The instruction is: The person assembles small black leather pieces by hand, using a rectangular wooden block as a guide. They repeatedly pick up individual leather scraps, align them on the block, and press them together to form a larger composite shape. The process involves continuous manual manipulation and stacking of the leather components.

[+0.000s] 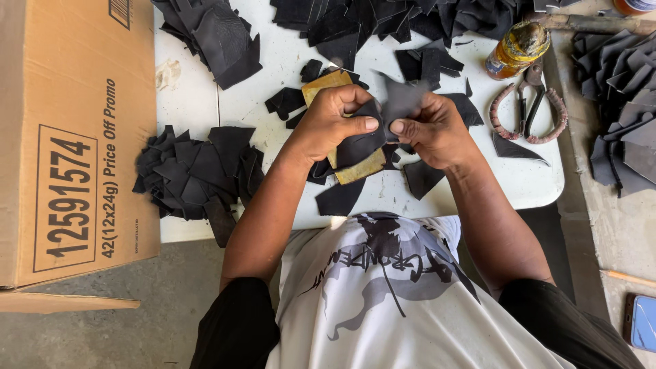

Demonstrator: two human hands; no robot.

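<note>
left hand: the left hand (333, 119) sits at centre frame, a bit above the middle, fingers curled tight around a black leather piece (372, 133), thumb pressed flat on top of it

right hand: the right hand (429, 130) is just beside the left one, almost knuckle to knuckle, pinching the same black leather piece from its right edge, so both hands are closed on it

leather piece: held up just over the white table (273, 65), dark and floppy, one pointy corner sticking up between the hands

under the hands: a tan cardboard template (355, 167) pokes out below the left hand, with loose black scraps lying round it

left of the hands: a heap of cut black pieces (191, 174) at the table's near edge, and a big cardboard box (72, 137) filling the left side of the frame

upper right: scissors (529, 106) with wrapped handles lying flat, a grubby yellow bottle (517, 49) right above them

top: more black offcuts (383, 20) piled across the top edge

far right: stacked black pieces (622, 109)

lower right corner: a phone (642, 321), cut off by the frame edge
</note>
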